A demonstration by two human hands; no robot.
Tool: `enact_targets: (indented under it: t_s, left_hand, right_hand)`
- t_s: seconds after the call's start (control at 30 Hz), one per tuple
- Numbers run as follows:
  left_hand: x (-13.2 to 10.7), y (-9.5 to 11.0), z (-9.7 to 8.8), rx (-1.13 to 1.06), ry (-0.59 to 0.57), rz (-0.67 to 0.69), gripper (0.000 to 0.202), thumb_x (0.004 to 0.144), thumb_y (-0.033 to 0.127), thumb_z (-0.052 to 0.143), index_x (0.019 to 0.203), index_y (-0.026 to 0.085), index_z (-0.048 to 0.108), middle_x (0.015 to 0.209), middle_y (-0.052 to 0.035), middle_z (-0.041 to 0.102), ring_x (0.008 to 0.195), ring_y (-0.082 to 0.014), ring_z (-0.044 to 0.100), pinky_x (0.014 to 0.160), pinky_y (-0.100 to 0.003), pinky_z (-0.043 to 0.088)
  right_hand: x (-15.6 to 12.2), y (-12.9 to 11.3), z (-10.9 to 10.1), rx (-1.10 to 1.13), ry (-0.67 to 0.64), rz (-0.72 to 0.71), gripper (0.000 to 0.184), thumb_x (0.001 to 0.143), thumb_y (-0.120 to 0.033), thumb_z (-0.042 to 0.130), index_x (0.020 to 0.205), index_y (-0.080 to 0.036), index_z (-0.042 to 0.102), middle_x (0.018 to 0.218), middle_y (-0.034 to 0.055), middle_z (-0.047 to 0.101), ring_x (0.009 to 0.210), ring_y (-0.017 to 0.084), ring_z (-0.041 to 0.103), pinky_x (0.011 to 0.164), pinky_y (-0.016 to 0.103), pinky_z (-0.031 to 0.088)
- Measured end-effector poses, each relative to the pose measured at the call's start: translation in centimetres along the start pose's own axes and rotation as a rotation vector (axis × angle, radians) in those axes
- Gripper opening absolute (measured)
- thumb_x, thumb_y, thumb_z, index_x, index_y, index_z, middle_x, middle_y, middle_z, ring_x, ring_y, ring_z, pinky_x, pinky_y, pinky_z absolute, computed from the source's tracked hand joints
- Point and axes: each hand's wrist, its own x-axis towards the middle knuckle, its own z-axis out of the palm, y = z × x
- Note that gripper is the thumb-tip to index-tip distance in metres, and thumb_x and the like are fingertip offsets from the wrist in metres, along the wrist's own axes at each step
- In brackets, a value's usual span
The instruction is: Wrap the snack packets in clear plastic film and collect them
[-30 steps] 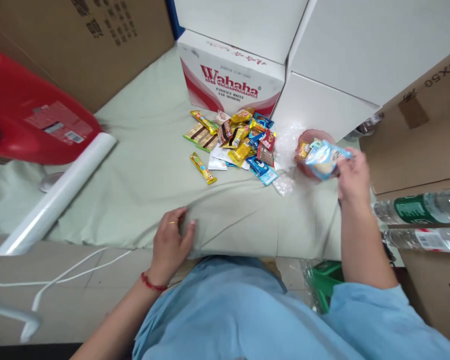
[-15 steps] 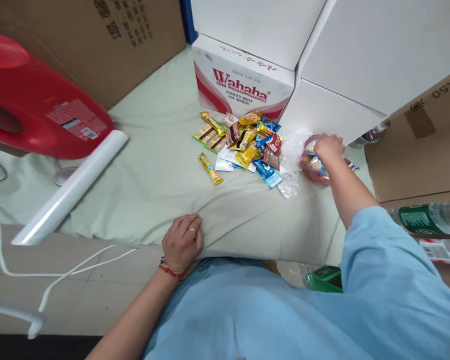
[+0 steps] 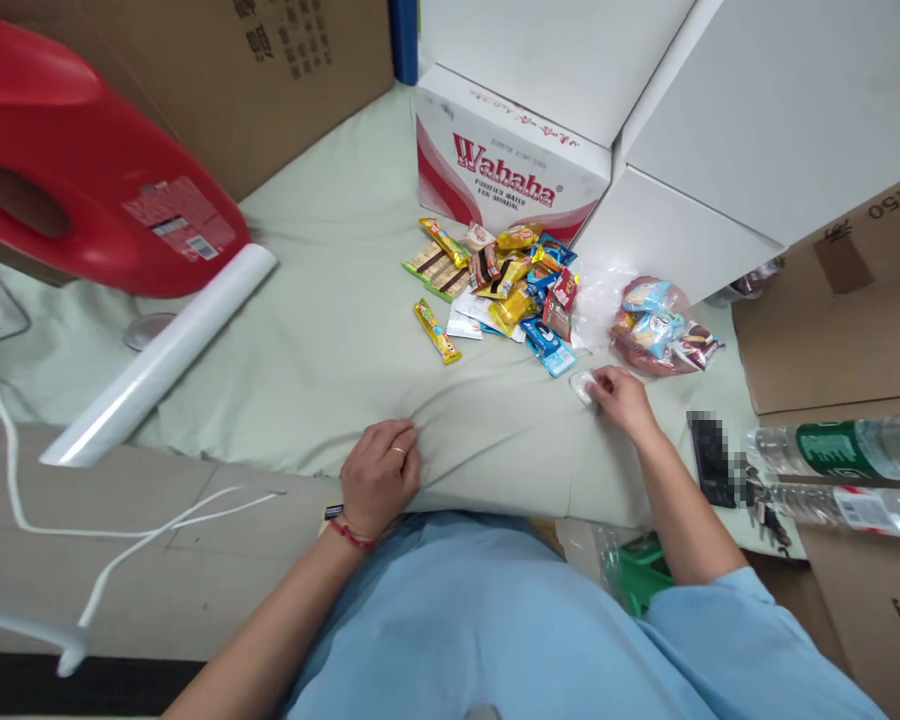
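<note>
My right hand (image 3: 621, 398) pinches a small crumpled clear plastic wrapper (image 3: 582, 387) on the pale green cloth. Just beyond it sits a reddish bowl (image 3: 637, 357) holding several wrapped snacks, blue packets on top. To its left lies a loose pile of snack packets, with a blue packet (image 3: 547, 346) nearest my right hand and a yellow stick packet (image 3: 436, 332) a little apart. Near the front edge, my left hand (image 3: 379, 475) rests on the cloth with its fingers curled in and nothing visible in them.
A Wahaha carton (image 3: 511, 165) stands behind the pile, against white boxes (image 3: 690, 220). On the left are a red jug (image 3: 97, 170) and a white roll (image 3: 165, 355). Two plastic bottles (image 3: 855, 448) and a dark pixelated object (image 3: 711, 455) lie at right. Crumpled clear plastic (image 3: 604, 300) touches the bowl.
My right hand has left the bowl's snacks and come nearer and left, onto the small plastic wrapper. The bowl's contents now show. My left hand stays on the cloth; the view has shifted slightly.
</note>
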Motion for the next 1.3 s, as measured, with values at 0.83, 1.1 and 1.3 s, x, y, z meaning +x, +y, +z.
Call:
enact_targets:
  t_s: [0.83, 1.1, 1.3]
  left_hand:
    - [3.6, 9.0, 3.8, -0.655, -0.225, -0.347, 0.011, 0.085, 0.033, 0.070, 0.082, 0.022, 0.067, 0.079, -0.0010, 0.064, 0.073, -0.0161, 0.059, 0.072, -0.030, 0.048]
    - [3.3, 8.9, 2.9, -1.378, -0.148, -0.828, 0.048, 0.065, 0.040, 0.091, 0.085, 0.021, 0.051, 0.083, 0.0067, 0.060, 0.082, -0.0115, 0.065, 0.088, -0.036, 0.060]
    - [2.9, 9.5, 1.4, -1.422, -0.258, -0.799, 0.047, 0.068, 0.038, 0.091, 0.087, 0.022, 0.051, 0.081, 0.0068, 0.059, 0.078, -0.0102, 0.063, 0.082, -0.032, 0.060]
  right_hand:
    - [-8.2, -11.1, 6.3, 0.892, -0.147, 0.125, 0.036, 0.079, -0.055, 0.082, 0.085, -0.024, 0.066, 0.077, -0.0013, 0.064, 0.069, 0.015, 0.055, 0.066, 0.028, 0.047]
    - [-10.3, -10.2, 6.9, 1.057, -0.299, 0.163, 0.037, 0.075, -0.054, 0.086, 0.081, -0.023, 0.067, 0.070, -0.0025, 0.064, 0.066, 0.014, 0.057, 0.068, 0.028, 0.048]
    - [-11.7, -7.6, 5.7, 1.172, -0.192, 0.347, 0.035, 0.071, -0.050, 0.087, 0.086, -0.022, 0.072, 0.078, 0.0000, 0.070, 0.067, 0.014, 0.060, 0.066, 0.028, 0.052]
